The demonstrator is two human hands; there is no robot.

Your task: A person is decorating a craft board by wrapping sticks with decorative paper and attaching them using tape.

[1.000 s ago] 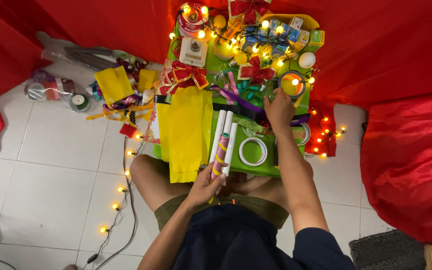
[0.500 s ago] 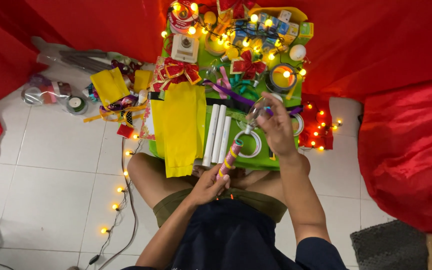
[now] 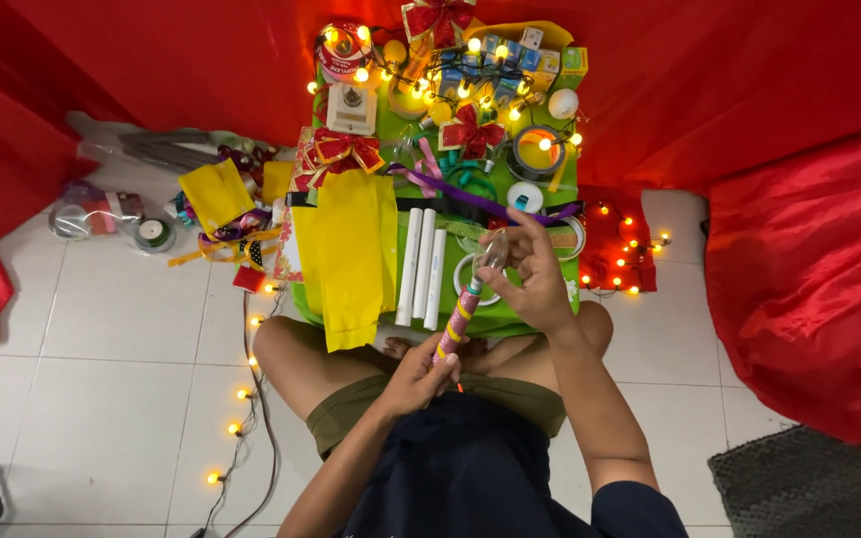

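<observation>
1. Centrally, a pink-and-yellow wrapped tube [image 3: 460, 317] stands tilted over the person's lap – the left hand [image 3: 413, 377] is closed on its lower end.
2. Right hand [image 3: 528, 279] pinches a small clear piece at the tube's top.
3. Just beyond, three white tubes [image 3: 422, 267] and yellow paper [image 3: 349, 254] lie on a green board [image 3: 510, 317].

Person's sitting cross-legged on the white tile floor [image 3: 102, 399], gripping the bottom of a patterned stick [image 3: 457, 324] with the left hand [image 3: 413, 377]. The right hand [image 3: 530, 274] is pinching something clear at its top end. Just beyond, three white tubes [image 3: 423, 267] are lying next to yellow bags [image 3: 349, 254] on a green tray [image 3: 510, 317].
</observation>
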